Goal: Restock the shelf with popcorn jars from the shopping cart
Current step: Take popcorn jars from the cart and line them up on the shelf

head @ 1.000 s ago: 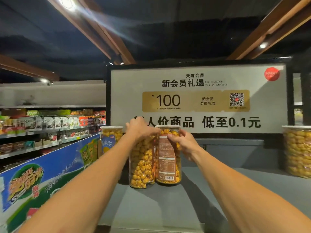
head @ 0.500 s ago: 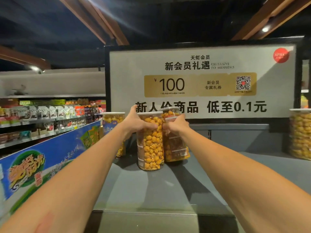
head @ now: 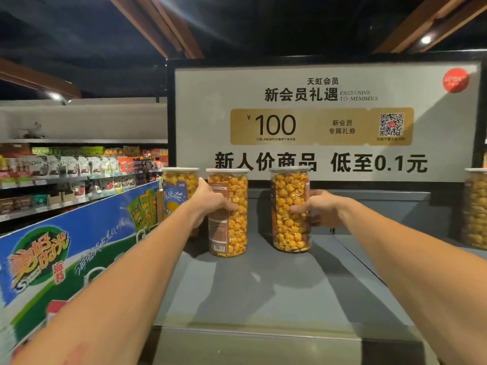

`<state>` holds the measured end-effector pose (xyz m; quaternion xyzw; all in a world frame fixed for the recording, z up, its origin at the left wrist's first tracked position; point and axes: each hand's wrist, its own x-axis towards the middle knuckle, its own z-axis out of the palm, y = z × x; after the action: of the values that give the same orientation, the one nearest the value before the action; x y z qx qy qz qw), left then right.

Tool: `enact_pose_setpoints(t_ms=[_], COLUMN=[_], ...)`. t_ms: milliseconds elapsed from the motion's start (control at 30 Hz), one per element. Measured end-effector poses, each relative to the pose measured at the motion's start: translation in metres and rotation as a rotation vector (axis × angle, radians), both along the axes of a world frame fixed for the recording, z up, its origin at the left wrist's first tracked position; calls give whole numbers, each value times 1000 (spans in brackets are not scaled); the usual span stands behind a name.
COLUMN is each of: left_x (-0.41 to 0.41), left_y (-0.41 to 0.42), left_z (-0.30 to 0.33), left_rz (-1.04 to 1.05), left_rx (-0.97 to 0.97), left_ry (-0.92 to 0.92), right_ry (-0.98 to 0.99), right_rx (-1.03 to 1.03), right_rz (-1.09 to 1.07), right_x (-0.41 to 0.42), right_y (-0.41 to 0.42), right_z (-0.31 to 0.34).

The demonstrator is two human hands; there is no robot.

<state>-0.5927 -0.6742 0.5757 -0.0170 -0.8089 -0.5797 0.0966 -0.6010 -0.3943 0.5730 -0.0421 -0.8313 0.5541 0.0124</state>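
Note:
Two clear popcorn jars with white lids stand upright on the grey shelf top (head: 276,291). My left hand (head: 210,204) wraps around the middle of the left popcorn jar (head: 234,233), which shows a brown label with a barcode. My right hand (head: 320,209) grips the right popcorn jar (head: 288,206) from its right side. The two jars stand a hand's width apart. A third jar with a blue label (head: 178,191) stands just left of my left hand, partly hidden by my wrist. The shopping cart is out of view.
A large white membership sign (head: 324,122) stands upright right behind the jars. Another popcorn jar (head: 474,209) sits at the shelf's far right edge. Left of the shelf runs a blue printed banner (head: 79,248), with snack shelves (head: 79,175) beyond it.
The two jars were held side by side, touching. I have drawn them apart: the right jar moved right, the left one stayed near the blue-label jar. Both now rest on the shelf.

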Motion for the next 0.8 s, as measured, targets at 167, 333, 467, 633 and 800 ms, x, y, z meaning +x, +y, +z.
enact_pose_setpoints(t_ms=[167,333,467,633,800], left_x=[6,-10,-14,-7,-15], left_y=[34,41,38,48,36], left_z=[-12,-6,-15,-28,-33], left_rz=[275,109,139,290,16], left_rx=[-233,-13,-91,-116,7], left_ry=[81,24,42,146,-15], right_ry=[94,244,218,187,173], right_rx=[36,-21,-75,-85,-118], right_rz=[-59,-337,-141,30,59], right_x=[2,-9,-9,-9,-17], right_y=[-23,-52,-38,-30,-34], right_z=[-3,-14,-12,-12,-21])
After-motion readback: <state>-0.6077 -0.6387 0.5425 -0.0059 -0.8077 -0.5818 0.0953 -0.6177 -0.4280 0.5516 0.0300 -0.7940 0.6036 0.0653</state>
